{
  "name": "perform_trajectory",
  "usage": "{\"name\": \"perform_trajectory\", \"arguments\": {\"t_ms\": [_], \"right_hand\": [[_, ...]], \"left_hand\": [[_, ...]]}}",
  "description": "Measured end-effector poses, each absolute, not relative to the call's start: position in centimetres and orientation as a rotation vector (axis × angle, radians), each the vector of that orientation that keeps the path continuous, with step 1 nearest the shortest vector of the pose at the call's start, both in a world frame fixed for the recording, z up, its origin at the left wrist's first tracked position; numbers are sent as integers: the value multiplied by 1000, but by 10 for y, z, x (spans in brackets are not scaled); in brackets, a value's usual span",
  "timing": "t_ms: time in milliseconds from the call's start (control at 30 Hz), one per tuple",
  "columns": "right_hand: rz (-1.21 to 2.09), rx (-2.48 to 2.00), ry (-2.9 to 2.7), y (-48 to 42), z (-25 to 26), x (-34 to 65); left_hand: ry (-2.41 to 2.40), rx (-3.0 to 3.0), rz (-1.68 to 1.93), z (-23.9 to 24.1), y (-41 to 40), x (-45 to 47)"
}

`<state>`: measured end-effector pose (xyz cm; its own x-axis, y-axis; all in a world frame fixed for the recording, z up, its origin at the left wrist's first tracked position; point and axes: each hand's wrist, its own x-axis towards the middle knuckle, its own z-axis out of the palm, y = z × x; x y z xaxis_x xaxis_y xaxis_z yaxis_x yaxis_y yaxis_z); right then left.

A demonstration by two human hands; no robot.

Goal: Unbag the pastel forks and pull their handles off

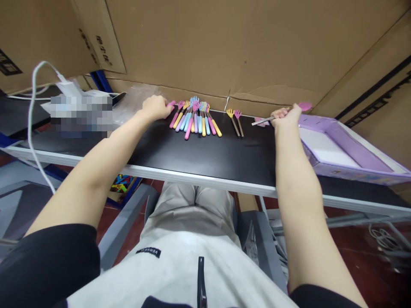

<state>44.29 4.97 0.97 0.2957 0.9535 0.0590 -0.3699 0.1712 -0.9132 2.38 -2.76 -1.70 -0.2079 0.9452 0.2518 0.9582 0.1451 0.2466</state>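
At the back of the black table, my left hand (156, 107) is closed, with a pink handle (171, 104) at its fingertips. To the right of it lies a row of small forks (194, 115) with claw-like heads and pink, yellow, blue and purple handles. Two more forks, one yellow-headed (235, 122) and one pink-headed (239, 121), lie apart with bare metal shafts. My right hand (284, 116) is wrapped round a utensil with a bare metal shaft (261, 121) and a broad pink head (304, 106). Small pink pieces (261, 121) lie behind that shaft.
An open purple box (359, 169) stands at the right. A clear plastic bag (133, 102) and a white charger with its cable (69, 89) are at the left. Cardboard (240, 51) walls the back. A bin of colourful pieces (123, 184) sits below the table.
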Motion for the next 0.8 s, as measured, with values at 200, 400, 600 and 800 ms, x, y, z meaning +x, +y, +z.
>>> {"name": "perform_trajectory", "arguments": {"t_ms": [200,400,600,800], "right_hand": [[1163,-955,-468,15,21,394],[1095,-1052,-593,24,11,392],[1193,-1006,-592,22,8,382],[1227,-1011,-645,15,7,372]], "left_hand": [[-2481,-1885,-413,-35,6,21],[-2459,-1910,-430,-41,12,22],[-2453,-1865,-420,-39,13,32],[-2512,-1778,-360,-41,19,32]]}}
